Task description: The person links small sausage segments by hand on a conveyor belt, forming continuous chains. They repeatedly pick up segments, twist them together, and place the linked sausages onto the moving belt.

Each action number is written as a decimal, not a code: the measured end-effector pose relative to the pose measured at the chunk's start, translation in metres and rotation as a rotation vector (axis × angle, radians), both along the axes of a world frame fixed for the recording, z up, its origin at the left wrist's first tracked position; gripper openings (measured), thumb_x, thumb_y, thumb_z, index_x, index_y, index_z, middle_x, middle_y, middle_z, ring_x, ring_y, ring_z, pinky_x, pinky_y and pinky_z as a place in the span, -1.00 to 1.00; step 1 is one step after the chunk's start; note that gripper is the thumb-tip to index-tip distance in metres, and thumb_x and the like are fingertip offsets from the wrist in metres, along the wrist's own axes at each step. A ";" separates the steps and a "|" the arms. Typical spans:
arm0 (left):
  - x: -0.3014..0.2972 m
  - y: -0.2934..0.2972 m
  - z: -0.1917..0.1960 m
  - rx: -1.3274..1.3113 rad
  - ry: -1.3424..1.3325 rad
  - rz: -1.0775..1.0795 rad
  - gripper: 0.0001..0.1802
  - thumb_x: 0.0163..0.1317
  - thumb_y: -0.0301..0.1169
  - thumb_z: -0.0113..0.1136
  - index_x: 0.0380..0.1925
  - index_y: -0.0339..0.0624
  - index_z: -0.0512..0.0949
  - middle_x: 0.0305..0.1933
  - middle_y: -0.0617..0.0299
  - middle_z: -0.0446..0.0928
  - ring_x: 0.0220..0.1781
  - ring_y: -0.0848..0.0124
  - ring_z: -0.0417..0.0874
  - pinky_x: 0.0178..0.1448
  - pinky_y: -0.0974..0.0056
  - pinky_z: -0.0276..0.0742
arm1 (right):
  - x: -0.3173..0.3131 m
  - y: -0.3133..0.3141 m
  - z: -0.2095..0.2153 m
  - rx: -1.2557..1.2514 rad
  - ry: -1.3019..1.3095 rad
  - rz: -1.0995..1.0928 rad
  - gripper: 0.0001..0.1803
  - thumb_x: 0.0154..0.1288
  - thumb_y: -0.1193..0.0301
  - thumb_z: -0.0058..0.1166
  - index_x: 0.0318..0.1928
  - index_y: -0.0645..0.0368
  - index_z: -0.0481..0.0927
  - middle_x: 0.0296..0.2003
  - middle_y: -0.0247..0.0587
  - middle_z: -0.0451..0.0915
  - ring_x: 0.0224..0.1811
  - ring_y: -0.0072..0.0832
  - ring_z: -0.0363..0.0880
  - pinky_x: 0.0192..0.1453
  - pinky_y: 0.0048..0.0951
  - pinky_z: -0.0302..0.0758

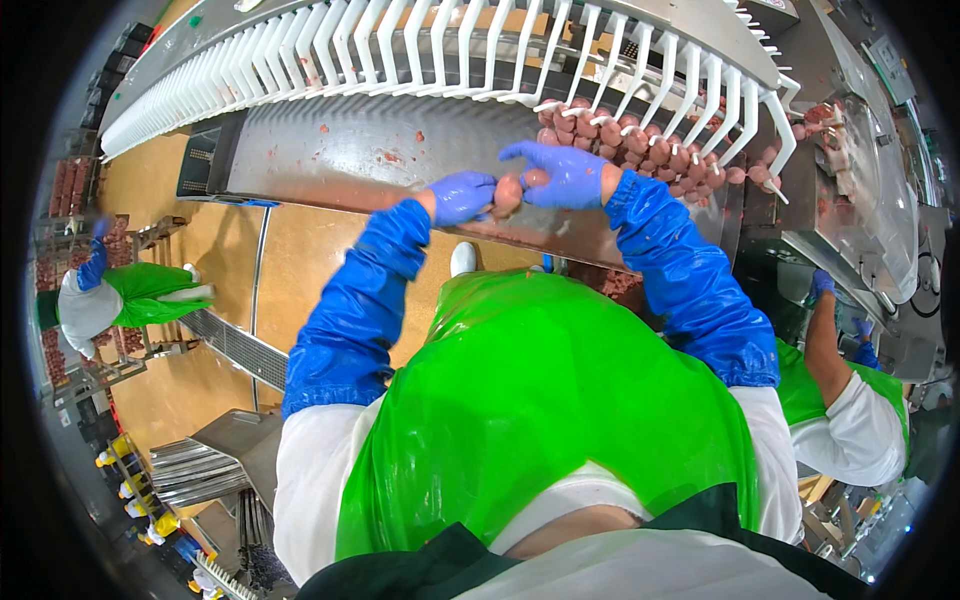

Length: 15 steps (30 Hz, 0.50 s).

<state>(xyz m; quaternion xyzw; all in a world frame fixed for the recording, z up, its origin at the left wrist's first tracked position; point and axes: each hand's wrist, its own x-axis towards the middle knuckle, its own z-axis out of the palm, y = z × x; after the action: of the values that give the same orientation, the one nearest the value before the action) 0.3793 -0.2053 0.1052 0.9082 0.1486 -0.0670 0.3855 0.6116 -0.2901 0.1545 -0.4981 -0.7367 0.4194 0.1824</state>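
Observation:
My left hand, in a purple glove, is closed at the end of a short piece of pale pink sausage links above the tray's near edge. My right hand, gloved alike, curls round the other end of these links, with its index finger stretched out to the left. A link bulges out between the two hands. Beyond my right hand, many linked sausages hang in loops from the white hooks and rest on the metal tray.
A long curved row of white hooks runs over the tray, with meat scraps on the metal. At the right stands a machine with a clear cover, and a co-worker in a green apron. Another person stands by racks of sausages at the left.

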 end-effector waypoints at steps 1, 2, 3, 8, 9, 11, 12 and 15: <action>-0.009 0.017 0.008 0.011 0.097 -0.064 -0.70 0.28 -0.30 0.10 -0.06 -0.19 0.53 -0.19 0.03 0.60 -0.19 0.21 0.64 -0.03 0.17 0.57 | -0.004 0.003 -0.003 -0.011 -0.101 0.055 -0.48 0.22 0.32 0.12 0.21 0.07 0.43 -0.23 -0.01 0.64 -0.22 -0.17 0.66 -0.07 -0.24 0.56; -0.018 0.035 0.017 0.064 0.256 -0.116 -0.70 0.25 -0.31 0.11 -0.06 -0.18 0.55 -0.17 0.02 0.61 -0.18 0.18 0.65 -0.02 0.17 0.58 | -0.008 0.006 -0.006 -0.036 -0.226 0.096 -0.49 0.21 0.30 0.11 0.19 0.05 0.44 -0.24 0.04 0.64 -0.21 -0.11 0.66 -0.05 -0.21 0.56; -0.023 0.048 0.024 0.158 0.456 -0.176 -0.70 0.23 -0.32 0.12 -0.06 -0.16 0.56 -0.14 0.01 0.62 -0.17 0.15 0.65 -0.01 0.17 0.58 | -0.014 0.010 -0.010 -0.039 -0.348 0.132 -0.50 0.20 0.28 0.11 0.18 0.04 0.45 -0.25 0.08 0.64 -0.20 -0.05 0.66 -0.03 -0.19 0.55; -0.032 0.063 0.002 0.496 0.135 0.114 -0.47 0.19 -0.14 0.16 0.13 -0.14 0.50 0.12 -0.09 0.53 0.18 0.01 0.53 0.22 -0.03 0.46 | -0.065 0.051 -0.036 -0.129 -0.570 0.060 -0.65 0.26 0.20 -0.06 -0.15 0.13 0.68 -0.18 0.08 0.67 -0.12 0.03 0.65 -0.03 -0.10 0.56; -0.028 0.059 -0.015 0.437 0.040 0.089 -0.40 0.22 -0.10 0.14 0.18 -0.24 0.44 0.13 -0.12 0.53 0.17 -0.06 0.53 0.28 0.01 0.42 | -0.076 0.061 -0.041 -0.107 -0.581 0.053 -0.61 0.28 0.13 -0.04 -0.11 0.09 0.69 -0.16 0.06 0.68 -0.11 0.03 0.65 -0.01 -0.07 0.55; -0.023 0.060 -0.051 -0.139 0.010 0.212 -0.48 0.26 -0.16 0.14 0.14 -0.22 0.47 0.03 -0.08 0.61 0.06 0.04 0.63 0.25 0.05 0.44 | -0.091 0.078 -0.048 -0.027 -0.607 0.046 -0.59 0.27 0.06 0.00 -0.09 0.04 0.71 -0.15 0.03 0.69 -0.12 0.01 0.67 -0.02 -0.05 0.56; -0.024 0.061 -0.069 -0.176 -0.058 0.302 -0.55 0.27 -0.20 0.14 0.09 -0.20 0.52 -0.03 0.02 0.64 -0.04 0.22 0.66 0.09 0.15 0.55 | -0.096 0.084 -0.051 -0.040 -0.681 0.046 -0.60 0.26 0.06 0.02 -0.10 0.02 0.72 -0.16 0.01 0.70 -0.14 0.00 0.68 -0.05 -0.04 0.57; -0.028 0.078 -0.112 -0.772 0.022 0.446 -0.74 0.21 -0.37 0.11 -0.15 -0.27 0.60 -0.23 -0.03 0.63 -0.28 0.24 0.69 -0.20 0.20 0.63 | -0.107 0.096 -0.060 -0.079 -0.855 0.113 -0.71 0.18 0.15 0.12 -0.18 -0.04 0.75 -0.21 -0.10 0.72 -0.14 -0.12 0.71 -0.07 -0.08 0.58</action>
<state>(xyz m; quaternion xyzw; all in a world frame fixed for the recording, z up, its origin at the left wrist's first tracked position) 0.3510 -0.1271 -0.0068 0.6427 0.3092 -0.0423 0.6997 0.5050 -0.1943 0.0944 -0.5924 -0.7556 0.2126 -0.1817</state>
